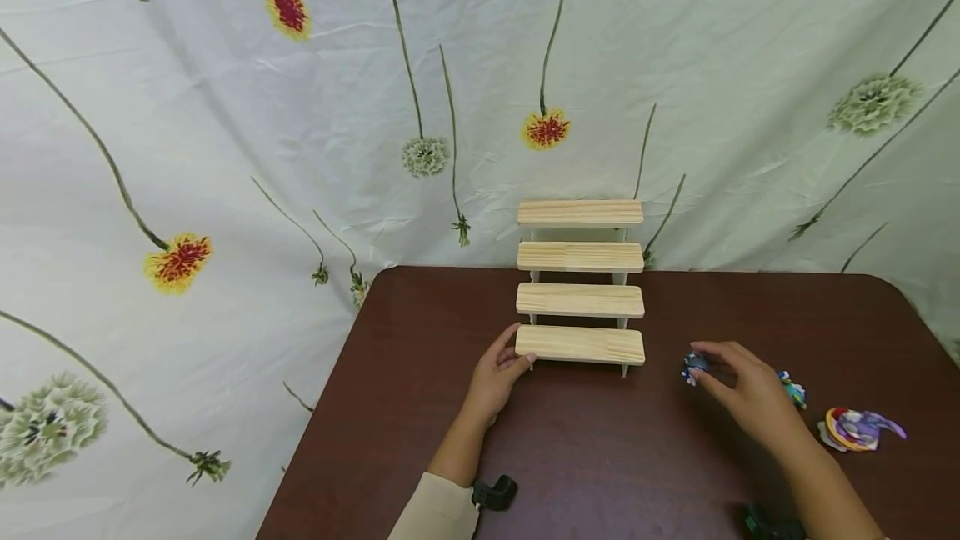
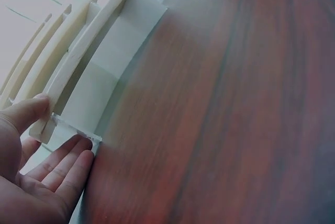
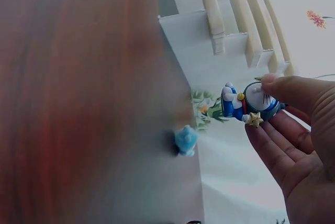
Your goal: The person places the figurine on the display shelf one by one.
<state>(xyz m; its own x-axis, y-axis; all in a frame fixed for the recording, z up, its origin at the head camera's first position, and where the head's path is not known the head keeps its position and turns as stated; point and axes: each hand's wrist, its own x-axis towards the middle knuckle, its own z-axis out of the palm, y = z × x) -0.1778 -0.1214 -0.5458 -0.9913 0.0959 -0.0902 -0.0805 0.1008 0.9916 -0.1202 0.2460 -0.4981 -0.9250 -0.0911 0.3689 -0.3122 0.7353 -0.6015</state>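
Observation:
A four-step wooden riser [image 1: 580, 300] stands at the table's far middle. My left hand [image 1: 517, 357] holds the left end of its lowest step; in the left wrist view the thumb [image 2: 32, 110] lies on the step's end and the fingers [image 2: 68, 161] curl beneath it beside the riser [image 2: 78, 72]. To the right of the riser, my right hand [image 1: 701, 365] pinches a small blue and white figurine [image 1: 693, 365] just above the table. The right wrist view shows that figurine [image 3: 248, 103] between thumb and fingers, lying sideways.
On the dark brown table [image 1: 600, 457], a small light blue figure [image 3: 186, 140] sits below the held one. A green-blue toy [image 1: 792, 391] and a purple and orange toy [image 1: 857, 428] lie at the right. A flowered cloth [image 1: 300, 148] hangs behind.

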